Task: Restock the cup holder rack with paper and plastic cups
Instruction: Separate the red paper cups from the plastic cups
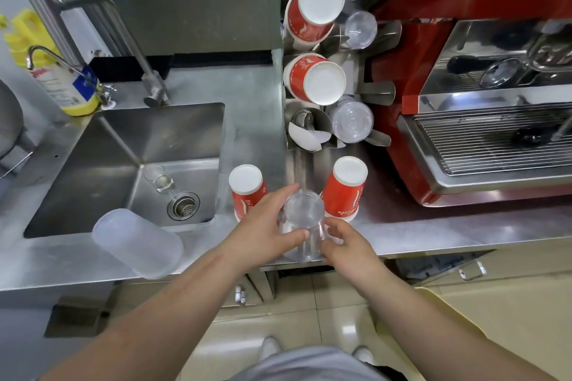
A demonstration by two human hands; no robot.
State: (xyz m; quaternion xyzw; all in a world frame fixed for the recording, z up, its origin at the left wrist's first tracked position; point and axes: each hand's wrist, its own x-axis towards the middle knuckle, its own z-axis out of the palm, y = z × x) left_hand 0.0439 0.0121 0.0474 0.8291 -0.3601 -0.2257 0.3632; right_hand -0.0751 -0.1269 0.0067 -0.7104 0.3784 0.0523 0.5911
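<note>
A stack of clear plastic cups (305,223) stands upside down near the counter's front edge. My left hand (266,226) grips it from the left and my right hand (346,241) holds its lower part from the right. Red paper cup stacks stand upside down on either side, one on the left (247,192) and one on the right (345,189). The steel cup holder rack (376,91) rises behind, with red paper cups (312,77) and clear cups (351,119) in its slots. One lower slot (306,130) shows only a white rim.
A sink (130,164) with a small glass (158,178) lies to the left, a tap (154,93) behind it. A frosted plastic container (137,241) lies on the counter's front left. A red espresso machine (479,102) fills the right.
</note>
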